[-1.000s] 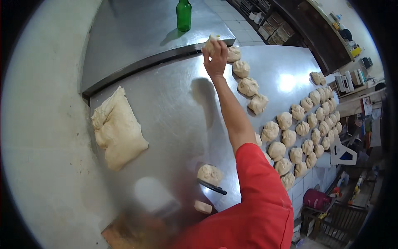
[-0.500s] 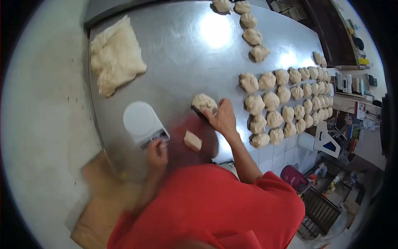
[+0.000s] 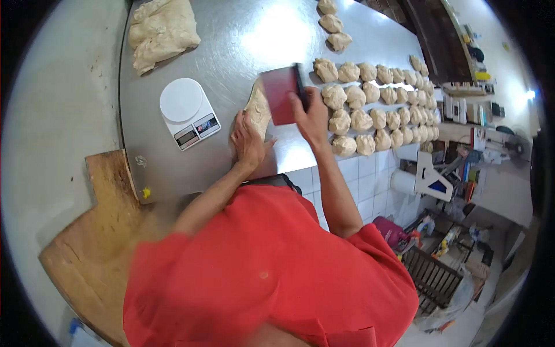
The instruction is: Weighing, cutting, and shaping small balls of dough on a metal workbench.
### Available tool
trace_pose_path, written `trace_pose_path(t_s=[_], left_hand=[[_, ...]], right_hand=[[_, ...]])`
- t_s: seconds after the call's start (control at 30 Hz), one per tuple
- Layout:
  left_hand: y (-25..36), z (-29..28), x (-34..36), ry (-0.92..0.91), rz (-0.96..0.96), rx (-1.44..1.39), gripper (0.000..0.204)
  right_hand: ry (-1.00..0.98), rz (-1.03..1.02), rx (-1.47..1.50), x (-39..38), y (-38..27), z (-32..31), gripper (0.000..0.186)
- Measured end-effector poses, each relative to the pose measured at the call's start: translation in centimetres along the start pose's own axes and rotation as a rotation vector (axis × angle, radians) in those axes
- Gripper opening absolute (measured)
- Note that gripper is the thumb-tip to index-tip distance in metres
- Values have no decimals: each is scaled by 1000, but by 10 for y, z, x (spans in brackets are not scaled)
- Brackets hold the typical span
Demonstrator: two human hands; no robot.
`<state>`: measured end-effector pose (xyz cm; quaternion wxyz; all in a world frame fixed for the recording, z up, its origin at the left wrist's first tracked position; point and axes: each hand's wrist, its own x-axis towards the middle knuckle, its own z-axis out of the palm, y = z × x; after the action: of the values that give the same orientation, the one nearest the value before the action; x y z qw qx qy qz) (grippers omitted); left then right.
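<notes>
My left hand (image 3: 250,140) grips a long piece of dough (image 3: 258,101) on the steel table (image 3: 225,69), fingers curled over its left side and thumb at the other side. My right hand (image 3: 310,118) holds a dough scraper (image 3: 278,95), with a dark handle and reddish-looking blade, raised just right of that piece. A white kitchen scale (image 3: 182,104) with a small display panel stands left of my hands. A large folded slab of dough (image 3: 163,32) lies at the back left. Rows of dough balls (image 3: 361,120) cover the table's right side.
A pale wall (image 3: 63,115) runs along the left, with a worn wooden board (image 3: 87,231) below it. Beyond the table are dark shelving (image 3: 433,34), cluttered shelves, a white plastic appliance (image 3: 430,176) and a slatted crate (image 3: 422,277).
The view has shifted down. My right arm came back from the dough at the far edge and now raises the scraper. My left hand moved from beside the scale onto the dough piece.
</notes>
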<state>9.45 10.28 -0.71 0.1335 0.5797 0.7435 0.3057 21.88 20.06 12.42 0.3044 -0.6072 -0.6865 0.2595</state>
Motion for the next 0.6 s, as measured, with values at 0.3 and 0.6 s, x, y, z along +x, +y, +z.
trace_pose_path(t_s=[0.3, 0.6], left_hand=[[-27, 28, 10, 43, 67, 69, 70], [-6, 39, -33, 266, -160, -231, 57]], right_hand=[[-526, -440, -461, 46, 5, 22, 27], [-671, -411, -305, 41, 53, 71, 24]])
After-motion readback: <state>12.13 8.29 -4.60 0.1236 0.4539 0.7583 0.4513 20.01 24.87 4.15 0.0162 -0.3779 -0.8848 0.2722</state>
